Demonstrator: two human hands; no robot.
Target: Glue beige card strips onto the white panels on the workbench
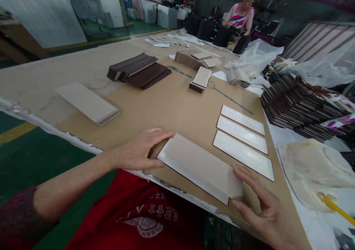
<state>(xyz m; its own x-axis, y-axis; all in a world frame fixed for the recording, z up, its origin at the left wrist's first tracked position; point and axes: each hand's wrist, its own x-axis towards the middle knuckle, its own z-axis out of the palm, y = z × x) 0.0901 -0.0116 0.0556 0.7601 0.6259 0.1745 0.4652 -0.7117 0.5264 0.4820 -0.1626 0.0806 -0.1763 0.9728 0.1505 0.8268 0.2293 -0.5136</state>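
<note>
Held a beige board (203, 165) at five o'clock on the counter (83, 60), with the left hand (142, 148) curved round the ten-o'clock end, grip uncertain, and the right hand (263, 205) gripping at four o'clock. Risked skewing over the white panel (165, 152) beneath through uneven pushing, or slipping on possibly wet gloss.

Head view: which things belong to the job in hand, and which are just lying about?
Likely job:
beige board
white panel beneath it
three glossy white panels
left beige stack

Apparently lying about:
hooked rod
clear plastic sheeting
paper scraps

Dim far end, glare on white strips (242, 134)
</note>
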